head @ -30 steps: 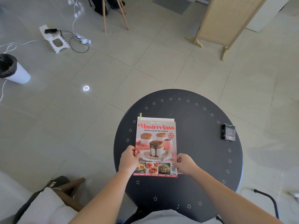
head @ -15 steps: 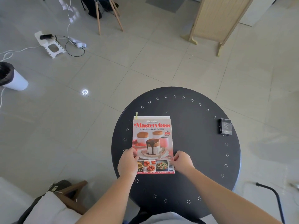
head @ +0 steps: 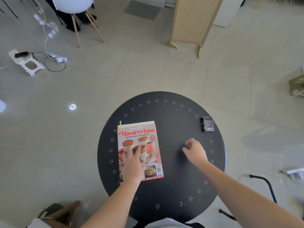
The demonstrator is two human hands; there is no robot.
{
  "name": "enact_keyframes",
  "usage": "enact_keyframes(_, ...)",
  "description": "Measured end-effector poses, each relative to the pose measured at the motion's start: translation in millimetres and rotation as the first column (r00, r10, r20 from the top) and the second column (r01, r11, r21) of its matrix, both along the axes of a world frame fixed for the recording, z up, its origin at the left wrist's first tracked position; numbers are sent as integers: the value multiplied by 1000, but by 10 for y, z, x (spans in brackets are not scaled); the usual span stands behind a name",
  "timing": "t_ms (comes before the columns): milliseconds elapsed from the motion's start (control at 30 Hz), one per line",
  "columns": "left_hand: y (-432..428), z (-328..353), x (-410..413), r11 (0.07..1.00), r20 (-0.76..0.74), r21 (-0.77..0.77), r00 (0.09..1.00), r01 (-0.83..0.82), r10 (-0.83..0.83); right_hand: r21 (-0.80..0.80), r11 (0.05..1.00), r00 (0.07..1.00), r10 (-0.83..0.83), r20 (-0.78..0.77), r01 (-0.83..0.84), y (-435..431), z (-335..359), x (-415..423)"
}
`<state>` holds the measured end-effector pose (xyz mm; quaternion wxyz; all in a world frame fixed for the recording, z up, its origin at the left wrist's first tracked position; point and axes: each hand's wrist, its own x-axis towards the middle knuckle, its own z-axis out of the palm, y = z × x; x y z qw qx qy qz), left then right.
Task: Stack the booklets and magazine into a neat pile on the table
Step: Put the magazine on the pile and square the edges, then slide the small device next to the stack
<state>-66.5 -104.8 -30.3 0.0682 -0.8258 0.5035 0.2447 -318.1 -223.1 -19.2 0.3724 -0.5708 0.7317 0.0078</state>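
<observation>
Round black table (head: 172, 122) with small perforated flower marks around its rim, seen from above. The magazine (head: 139, 145), a "Masterclass" cookbook issue with a red title and desserts on the cover, lies face up on the left half of the table, long side running away from the person. Pale edges of the booklets (head: 148, 123) show beneath it along the far edge, slightly offset to the right, with a yellow-green tab (head: 120, 124) sticking out at the far left corner; how many booklets lie under it cannot be told. Left hand (head: 132, 165) rests palm down on the lower-left part of the cover, fingers spread and flat, pressing rather than gripping, holding nothing. Right hand (head: 195, 151) is on or just above bare tabletop to the right of the pile, well apart from it, fingers loosely curled inward; it appears empty, and whether it touches the surface cannot be told. A small dark packet (head: 208, 124) sits near the far right rim, apart from both hands. Floor is pale tile; a white chair (head: 77, 7) and a wooden screen (head: 189, 18) stand beyond the table.
</observation>
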Motion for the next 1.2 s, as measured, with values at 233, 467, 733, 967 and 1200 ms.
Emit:
enact_keyframes(233,-58,-124,-136,995,7,102,1000,19,-20,-66,997,992,-47,-117,39,-465,32,-382)
enact_keyframes(467,-62,-168,-148,991,-10,133,1000,14,-13,-80,994,984,-80,-158,68,-850,-38,-478)
enact_keyframes(733,-77,-178,-150,991,-8,134,1000,14,-13,-39,996,980,-85,-177,79,-1138,-140,-559)
enact_keyframes(967,-95,-136,-163,990,-14,144,1000,16,-14,-29,998,987,-64,-145,60,-1265,-246,-657)
enact_keyframes(1200,-94,-159,-157,990,-4,143,1000,20,-20,-41,996,990,-83,-118,79,-1298,-261,-670)
